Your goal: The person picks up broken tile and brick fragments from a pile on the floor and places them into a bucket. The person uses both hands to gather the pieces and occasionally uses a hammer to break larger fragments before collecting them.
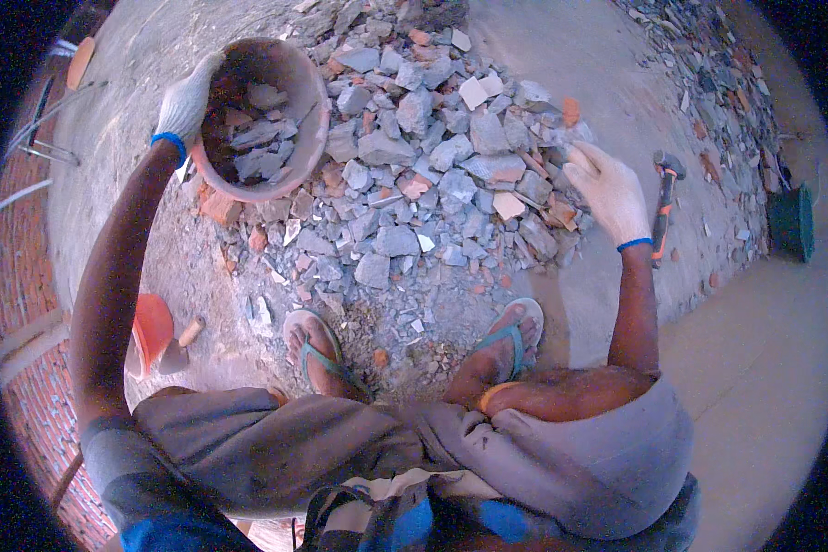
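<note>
My left hand [186, 106], in a white glove with a blue cuff, is closed on the left rim of a round basin [315, 138]. The basin tilts against the left side of a rubble heap [396, 147], and several grey broken chunks [265, 138] lie inside it. At the heap's right edge is my gloved right hand [609, 189], its fingers stretched apart and touching the broken pieces. No piece shows clearly between them. To the right of that hand, a hammer [664, 198] with a black and orange handle lies on the concrete.
My sandalled feet [317, 354] stand at the heap's near side. An orange container [154, 327] and a wooden-handled tool [191, 332] are at the left, near a brick wall [41, 414]. More rubble [708, 101] and a green container [791, 224] lie far right.
</note>
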{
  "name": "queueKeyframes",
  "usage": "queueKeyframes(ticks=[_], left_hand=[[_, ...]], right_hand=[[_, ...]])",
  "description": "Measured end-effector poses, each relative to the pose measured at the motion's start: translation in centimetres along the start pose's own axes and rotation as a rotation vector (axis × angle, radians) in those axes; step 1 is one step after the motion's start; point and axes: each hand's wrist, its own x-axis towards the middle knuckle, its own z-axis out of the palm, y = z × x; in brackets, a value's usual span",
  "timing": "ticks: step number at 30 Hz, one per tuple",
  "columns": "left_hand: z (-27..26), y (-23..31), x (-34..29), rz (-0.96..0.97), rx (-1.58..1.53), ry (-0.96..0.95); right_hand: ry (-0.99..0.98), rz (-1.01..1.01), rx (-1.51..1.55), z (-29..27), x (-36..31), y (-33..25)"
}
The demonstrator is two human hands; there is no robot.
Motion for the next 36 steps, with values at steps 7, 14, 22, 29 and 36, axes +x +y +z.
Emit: queueKeyframes(ticks=[7,14,22,29,36], left_hand=[[-0.5,-0.9,0.5,0.095,0.273,0.047],[0.3,0.6,0.7,0.06,0.159,0.012],[-0.5,-1.0,0.2,0.096,0.162,-0.008],[-2.4,-5.1,3.4,0.575,0.817,-0.019],[-3.5,-7.2,5.7,0.455,0.57,-0.017]], right_hand=[[0.04,-0.046,-0.012,-2.3,0.4,-4.1],[-0.002,-0.541,-0.028,-0.9,4.6,-16.4],[0.102,-0.546,0.127,2.0,4.4,-18.8],[0.252,0.053,0.059,1.3,2.3,-0.6],[0.352,0.492,-0.168,0.5,-4.1,15.8]])
